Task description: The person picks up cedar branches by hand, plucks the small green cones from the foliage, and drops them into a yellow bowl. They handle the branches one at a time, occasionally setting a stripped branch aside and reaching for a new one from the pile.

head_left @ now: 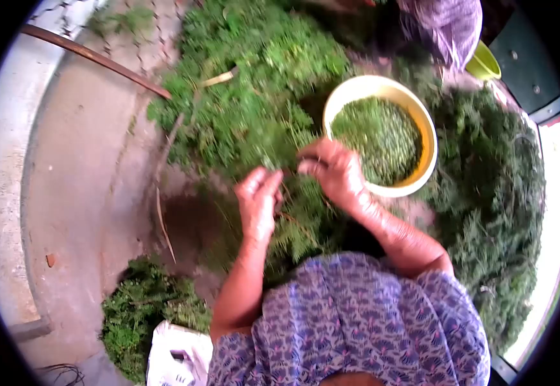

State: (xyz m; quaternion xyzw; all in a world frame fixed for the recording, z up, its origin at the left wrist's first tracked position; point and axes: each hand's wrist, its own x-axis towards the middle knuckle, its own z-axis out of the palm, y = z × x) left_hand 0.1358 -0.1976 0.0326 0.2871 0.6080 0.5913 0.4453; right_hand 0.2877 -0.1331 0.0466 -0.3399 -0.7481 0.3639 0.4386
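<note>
My left hand (259, 201) is closed in a pinch around what looks like a feathery green sprig (264, 151), blurred at the fingertips. Just to its right, my right hand (339, 172) has its thumb and fingers pinched together; whatever is between them is too small to make out. The right hand is beside the near left rim of a round bucket (426, 109), pale outside and yellow inside. Small green pieces (389, 138) fill much of it. A large heap of leafy green branches (254, 71) spreads beyond both hands.
Darker cut branches (486, 212) are piled on the right. A smaller leafy pile (142, 309) lies lower left beside a white bag (178, 357). A brown stick (93, 58) rests across the paved floor (81, 186). Another person's patterned clothing (444, 26) and a yellow-green tub (484, 62) appear at the top right.
</note>
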